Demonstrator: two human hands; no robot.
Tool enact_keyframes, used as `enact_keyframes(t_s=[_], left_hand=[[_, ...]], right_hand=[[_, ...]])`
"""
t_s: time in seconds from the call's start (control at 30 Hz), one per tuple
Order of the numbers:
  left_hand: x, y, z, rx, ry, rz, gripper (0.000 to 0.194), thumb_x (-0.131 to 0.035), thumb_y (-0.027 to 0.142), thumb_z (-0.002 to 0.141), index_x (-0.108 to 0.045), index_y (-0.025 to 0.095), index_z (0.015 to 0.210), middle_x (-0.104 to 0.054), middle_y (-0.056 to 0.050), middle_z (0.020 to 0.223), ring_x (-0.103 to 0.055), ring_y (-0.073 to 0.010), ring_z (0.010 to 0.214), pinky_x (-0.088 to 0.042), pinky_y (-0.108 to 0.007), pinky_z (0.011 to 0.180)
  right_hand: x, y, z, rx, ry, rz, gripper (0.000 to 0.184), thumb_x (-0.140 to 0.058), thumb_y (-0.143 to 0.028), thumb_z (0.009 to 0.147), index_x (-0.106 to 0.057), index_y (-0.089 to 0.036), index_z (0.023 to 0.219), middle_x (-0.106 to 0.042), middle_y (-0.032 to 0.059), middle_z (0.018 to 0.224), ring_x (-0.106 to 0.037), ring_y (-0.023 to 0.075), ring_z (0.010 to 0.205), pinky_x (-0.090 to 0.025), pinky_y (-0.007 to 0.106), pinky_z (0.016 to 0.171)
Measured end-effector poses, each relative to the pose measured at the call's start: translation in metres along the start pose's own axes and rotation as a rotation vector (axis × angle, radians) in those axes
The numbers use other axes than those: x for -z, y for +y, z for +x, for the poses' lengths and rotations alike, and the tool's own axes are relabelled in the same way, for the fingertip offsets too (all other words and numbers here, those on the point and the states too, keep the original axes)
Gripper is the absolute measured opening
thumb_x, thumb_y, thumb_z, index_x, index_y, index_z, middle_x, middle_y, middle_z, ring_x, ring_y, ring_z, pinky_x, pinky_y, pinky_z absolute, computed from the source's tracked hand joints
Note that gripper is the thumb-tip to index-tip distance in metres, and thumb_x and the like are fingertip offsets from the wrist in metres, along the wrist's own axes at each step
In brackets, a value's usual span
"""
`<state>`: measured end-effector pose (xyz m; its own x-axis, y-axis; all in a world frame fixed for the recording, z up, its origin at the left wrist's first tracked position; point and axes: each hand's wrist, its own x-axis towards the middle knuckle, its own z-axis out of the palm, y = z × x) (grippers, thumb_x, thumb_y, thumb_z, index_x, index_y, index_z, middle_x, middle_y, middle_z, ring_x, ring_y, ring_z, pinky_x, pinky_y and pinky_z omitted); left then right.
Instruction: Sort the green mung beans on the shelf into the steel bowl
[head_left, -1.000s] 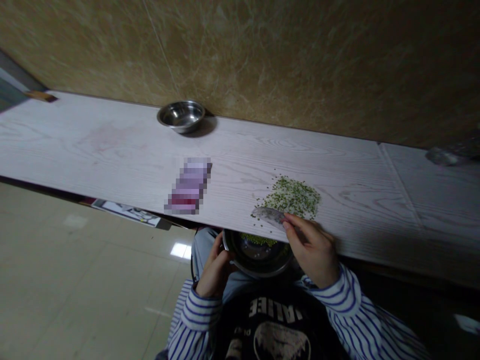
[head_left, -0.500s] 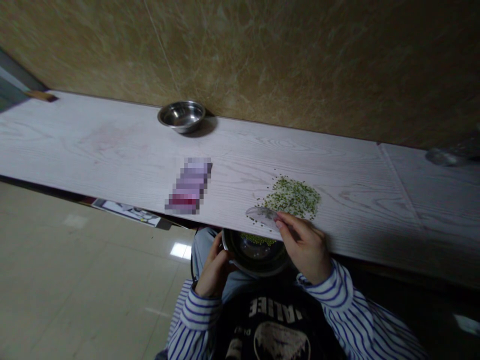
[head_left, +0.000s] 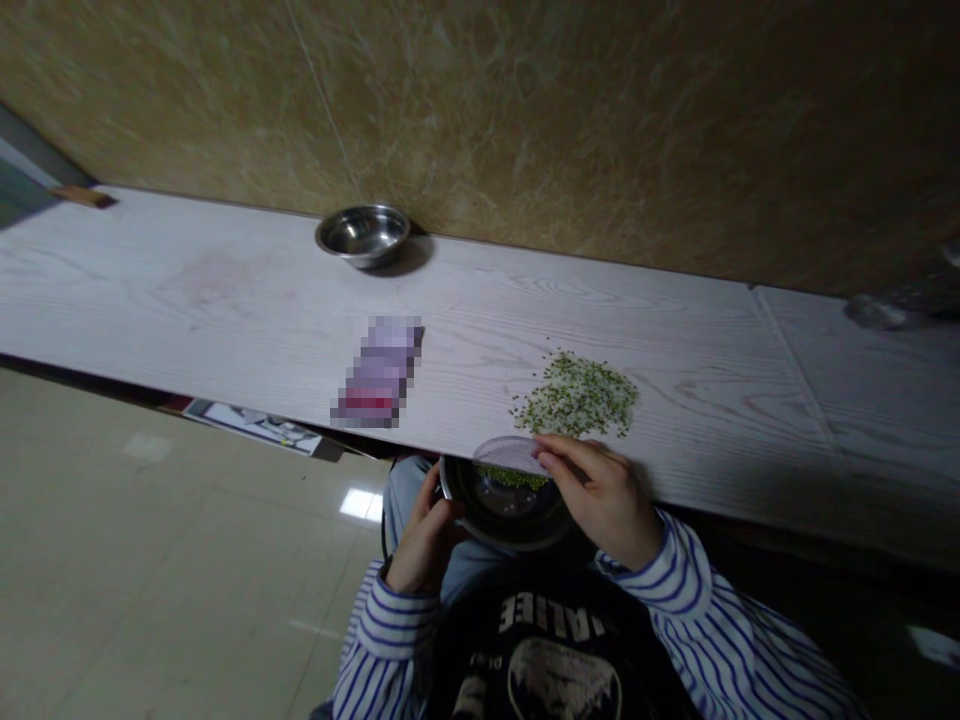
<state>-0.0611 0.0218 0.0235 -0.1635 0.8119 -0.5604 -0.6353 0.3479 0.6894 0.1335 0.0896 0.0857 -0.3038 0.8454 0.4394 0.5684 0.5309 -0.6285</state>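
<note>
Beans (head_left: pixel 581 393) lie near the tabletop's (head_left: pixel 450 390) front edge, just beyond the right hand (head_left: pixel 611 500), which pinches a clear sheet (head_left: pixel 504 453), the left hand (head_left: pixel 424 540) gripping a bowl (head_left: pixel 491 515) below.

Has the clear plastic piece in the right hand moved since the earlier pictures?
Yes: the clear plastic piece has moved left and toward the person, from the scattered green grains to the table's near edge.
</note>
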Motion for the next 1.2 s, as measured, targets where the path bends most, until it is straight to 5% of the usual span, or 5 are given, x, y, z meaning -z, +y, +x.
enact_keyframes(t_s=[0.13, 0.4, 1.2], left_hand=[[-0.003, -0.002, 0.000, 0.007, 0.000, 0.023, 0.070, -0.070, 0.018, 0.060, -0.063, 0.023, 0.129, -0.070, -0.004, 0.098, -0.063, -0.0208, 0.077, -0.050, -0.027, 0.055], [-0.002, -0.012, 0.003, 0.031, 0.024, 0.023, 0.070, -0.071, 0.018, 0.061, -0.060, 0.023, 0.130, -0.069, -0.005, 0.100, -0.059, -0.0168, 0.069, -0.047, -0.024, 0.050], [-0.005, -0.020, 0.009, 0.050, 0.021, 0.034, 0.067, -0.072, 0.020, 0.061, -0.062, 0.025, 0.127, -0.069, -0.005, 0.109, -0.062, -0.0181, 0.075, -0.044, -0.023, 0.054]], right_hand=[[0.007, 0.005, -0.011, -0.001, -0.004, 0.001, 0.018, -0.063, -0.016, 0.091, -0.078, -0.020, 0.101, -0.082, 0.0055, 0.090, -0.078, 0.0190, 0.079, -0.063, 0.029, 0.073], [0.006, 0.023, -0.014, -0.033, 0.222, -0.101, 0.018, -0.065, -0.017, 0.091, -0.077, -0.019, 0.104, -0.082, 0.0072, 0.094, -0.078, 0.0199, 0.082, -0.063, 0.030, 0.077], [0.019, 0.048, 0.013, -0.045, 0.284, -0.191, 0.020, -0.062, -0.020, 0.092, -0.078, -0.023, 0.102, -0.082, 0.0062, 0.094, -0.078, 0.0216, 0.080, -0.064, 0.034, 0.078]])
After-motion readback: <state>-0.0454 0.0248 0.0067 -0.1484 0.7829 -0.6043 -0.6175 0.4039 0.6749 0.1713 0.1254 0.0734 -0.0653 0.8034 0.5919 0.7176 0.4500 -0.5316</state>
